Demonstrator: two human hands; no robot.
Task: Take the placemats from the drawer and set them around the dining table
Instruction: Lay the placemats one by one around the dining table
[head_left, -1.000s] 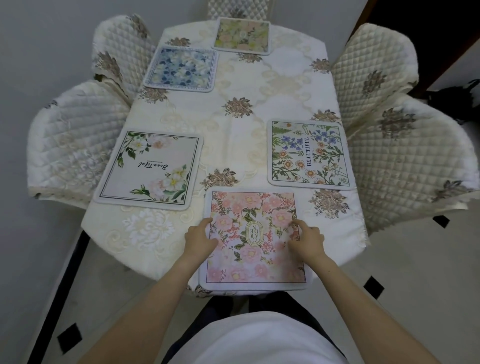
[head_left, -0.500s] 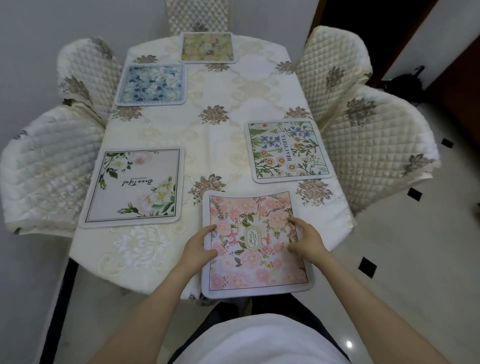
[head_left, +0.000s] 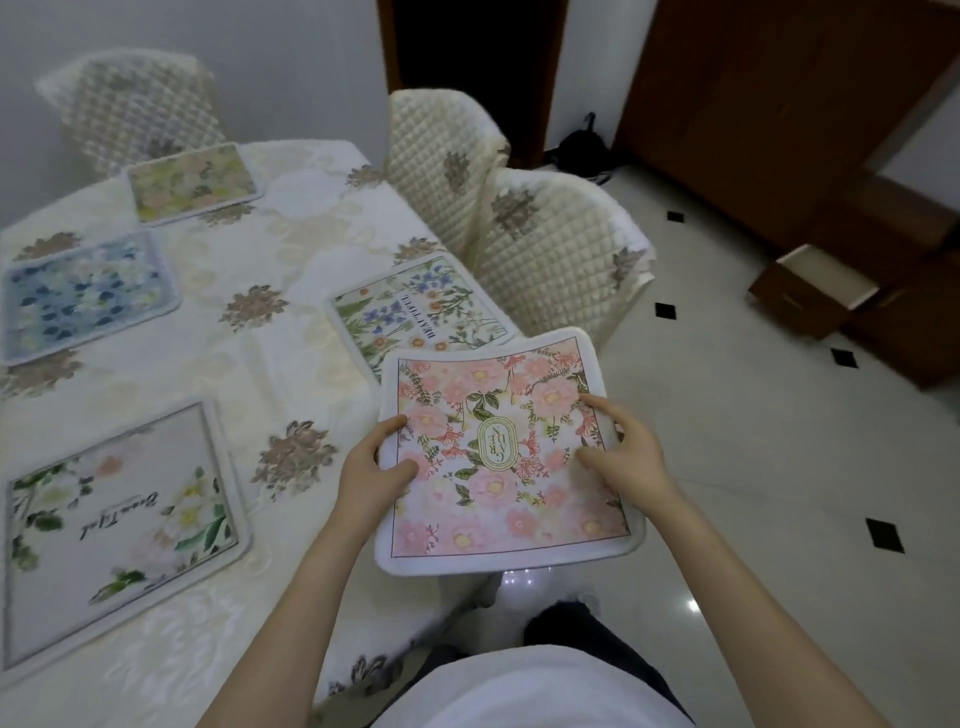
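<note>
A pink floral placemat (head_left: 498, 499) is lifted off the table, held past its near right corner. My left hand (head_left: 371, 467) grips its left edge, thumb on top. My right hand (head_left: 623, 457) grips its right edge the same way. On the dining table (head_left: 291, 291) lie four more placemats: a white one with green leaves (head_left: 119, 519) at the near left, a blue one (head_left: 83, 296) at the left, a pale yellow-green one (head_left: 195, 182) at the far end, and a botanical one (head_left: 415, 306) by the right edge.
Quilted cream chairs (head_left: 556, 249) stand along the table's right side, another (head_left: 135, 104) at the far end. A wooden cabinet with an open drawer (head_left: 810, 288) stands at the right, across shiny tiled floor. A dark doorway is behind.
The pink placemat was lying on the table's near edge under both hands; now both hands have lifted it and swung it to the right. My view has turned right, showing the cabinet.
</note>
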